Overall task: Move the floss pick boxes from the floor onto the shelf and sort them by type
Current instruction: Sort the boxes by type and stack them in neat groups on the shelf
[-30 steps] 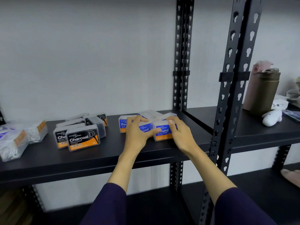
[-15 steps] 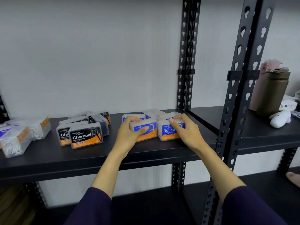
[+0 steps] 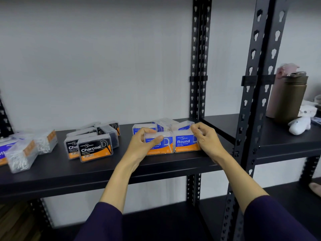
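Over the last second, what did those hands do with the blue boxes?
Both hands tidied the two front Round boxes into a row. The left hand curled round the left Round box, which it had lain flat over; the right hand kept hold of the right Round box. The Charcoal boxes stayed put.

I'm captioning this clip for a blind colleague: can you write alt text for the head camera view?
A person's left hand and right hand each hold a clear plastic blue-and-orange "Round" floss pick box, left box and right box, side by side on a black metal shelf. Black-and-orange "Charcoal" boxes sit grouped further left.
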{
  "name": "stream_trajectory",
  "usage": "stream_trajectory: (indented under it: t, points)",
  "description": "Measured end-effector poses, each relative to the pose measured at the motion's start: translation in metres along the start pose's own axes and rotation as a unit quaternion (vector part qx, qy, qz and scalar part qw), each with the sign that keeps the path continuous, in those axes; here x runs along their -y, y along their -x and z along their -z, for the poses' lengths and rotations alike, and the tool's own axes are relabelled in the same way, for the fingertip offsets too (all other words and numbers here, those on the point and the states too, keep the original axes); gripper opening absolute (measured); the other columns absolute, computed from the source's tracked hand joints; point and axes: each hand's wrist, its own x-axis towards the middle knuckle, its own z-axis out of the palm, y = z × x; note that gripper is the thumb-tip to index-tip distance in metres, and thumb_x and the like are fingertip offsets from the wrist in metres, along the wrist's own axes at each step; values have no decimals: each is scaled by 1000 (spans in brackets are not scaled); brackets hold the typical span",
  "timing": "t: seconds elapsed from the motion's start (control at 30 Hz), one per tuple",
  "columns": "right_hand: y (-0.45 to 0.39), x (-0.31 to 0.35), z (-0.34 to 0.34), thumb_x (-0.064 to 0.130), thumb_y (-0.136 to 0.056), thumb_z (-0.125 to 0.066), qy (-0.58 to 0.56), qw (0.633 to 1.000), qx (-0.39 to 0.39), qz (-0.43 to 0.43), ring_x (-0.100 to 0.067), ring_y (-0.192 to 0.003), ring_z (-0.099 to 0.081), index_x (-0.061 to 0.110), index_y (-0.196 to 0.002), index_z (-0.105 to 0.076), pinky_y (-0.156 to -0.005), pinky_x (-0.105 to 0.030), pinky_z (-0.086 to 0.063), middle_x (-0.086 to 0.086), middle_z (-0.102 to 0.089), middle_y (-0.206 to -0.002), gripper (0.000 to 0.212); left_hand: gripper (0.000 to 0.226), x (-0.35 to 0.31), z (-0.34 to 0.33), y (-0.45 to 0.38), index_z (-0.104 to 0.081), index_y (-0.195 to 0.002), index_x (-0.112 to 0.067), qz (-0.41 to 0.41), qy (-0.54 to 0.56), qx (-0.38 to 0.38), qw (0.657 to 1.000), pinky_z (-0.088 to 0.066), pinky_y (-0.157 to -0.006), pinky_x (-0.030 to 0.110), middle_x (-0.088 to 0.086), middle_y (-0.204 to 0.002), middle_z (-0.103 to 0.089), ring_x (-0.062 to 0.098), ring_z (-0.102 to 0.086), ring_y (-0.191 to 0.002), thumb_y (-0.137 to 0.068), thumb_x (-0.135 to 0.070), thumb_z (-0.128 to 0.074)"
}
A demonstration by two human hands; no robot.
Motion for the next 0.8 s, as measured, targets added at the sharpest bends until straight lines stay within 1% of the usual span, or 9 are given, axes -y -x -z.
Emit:
stream_trajectory:
  t: [0.07,0.13,0.23,0.4,0.53,0.6,0.67,0.73,0.8]
  points:
    - [1,1,0,50,-74,-60,6,1000,7,-1,-12,-91,-70,24,-92,-61,-70,-26,-57,2,-69,-99,32,49,-1,-2,2,-54,-115,-23,-11,-16,8,1000,-53,-58,13,-10,-104,-59,6,-63,-89,-73,-25,-80]
    - [2,2,0,48,-70,-67,21,999,26,4,-13,-88,-71,24,-95,-63,-71,-27,-58,2,-71,-98,35,56,-1,-2,3,-52,-118,-24,-18,-31,15,999,-50,-55,8,-14,-102,-55,5,-60,-91,-71,-23,-82]
    - [4,4,1,45,-67,-70,30,998,49,11,-12,-85,-72,22,-99,-64,-70,-25,-58,1,-72,-95,40,55,0,-2,3,-53,-116,-24,-21,-49,20,998,-49,-54,9,-15,-102,-55,5,-59,-91,-70,-24,-83]
    - [3,5,2,41,-68,-71,19,998,61,7,-11,-84,-72,21,-99,-64,-67,-22,-58,1,-72,-95,38,56,0,-3,3,-52,-115,-23,-30,-64,4,997,-49,-53,7,-18,-99,-53,4,-58,-89,-68,-24,-84]
    - [3,5,2,37,-69,-72,12,998,64,6,-11,-84,-72,23,-99,-64,-68,-23,-59,1,-72,-95,34,60,3,-3,1,-52,-116,-24,-33,-78,-3,996,-50,-55,9,-14,-103,-54,7,-59,-92,-67,-25,-85]
    - [3,5,2,32,-72,-74,7,998,56,5,-10,-82,-72,23,-103,-63,-66,-20,-58,3,-71,-96,34,60,4,-3,0,-51,-116,-26,-39,-74,-7,997,-50,-55,9,-13,-106,-54,6,-59,-93,-66,-26,-85]
    - [3,5,2,27,-76,-75,6,999,45,3,-11,-82,-71,22,-112,-60,-64,-18,-57,4,-68,-99,40,61,4,-4,1,-52,-117,-27,-53,-52,-17,997,-52,-59,12,-13,-109,-56,6,-60,-96,-65,-29,-85]
    - [3,6,2,32,-72,-75,0,999,34,-4,-12,-85,-71,24,-117,-57,-65,-19,-57,5,-66,-103,49,56,1,-4,3,-52,-117,-29,-66,-29,-43,997,-52,-63,14,-14,-111,-57,5,-60,-98,-69,-34,-80]
    - [4,8,1,42,-67,-73,-14,1000,19,-13,-14,-91,-70,26,-118,-56,-70,-26,-59,3,-65,-108,56,40,-2,-4,5,-55,-116,-25,-86,23,-81,993,-50,-62,10,-16,-109,-58,-2,-60,-95,-80,-33,-70]
